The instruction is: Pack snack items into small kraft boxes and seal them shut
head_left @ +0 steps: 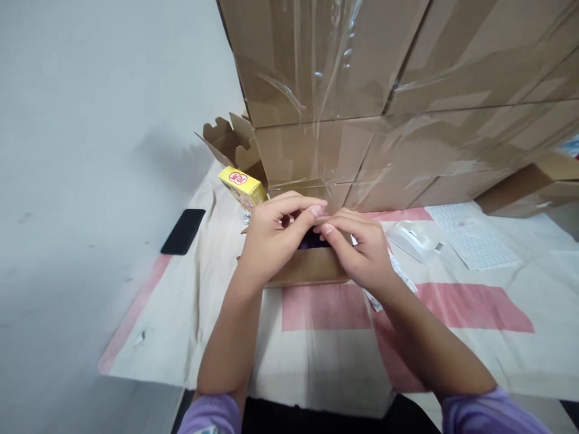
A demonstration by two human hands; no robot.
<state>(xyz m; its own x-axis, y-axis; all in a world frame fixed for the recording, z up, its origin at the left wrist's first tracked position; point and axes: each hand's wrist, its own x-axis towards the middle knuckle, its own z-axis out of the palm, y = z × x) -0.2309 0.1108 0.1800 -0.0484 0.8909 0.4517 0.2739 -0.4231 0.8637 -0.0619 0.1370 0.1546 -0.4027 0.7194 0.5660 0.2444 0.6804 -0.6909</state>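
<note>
A small brown cardboard box point(312, 267) lies on a white and pink cloth point(330, 337) in front of me. Both hands rest over its open top. My left hand point(274, 235) is curled, its fingertips meeting those of my right hand point(362, 247) above a dark purple thing point(312, 240) inside the box. The fingers of both hands are pinched together over that thing, and most of it is hidden. A yellow carton with a red logo point(243, 187) stands just beyond my left hand.
A wall of taped brown cartons point(398, 96) rises right behind the box. An open cardboard flap point(228, 141) sticks up at its left. A black phone point(183, 231) lies on the grey floor at the left. White label sheets point(474, 238) and a white plastic piece point(414, 238) lie at the right.
</note>
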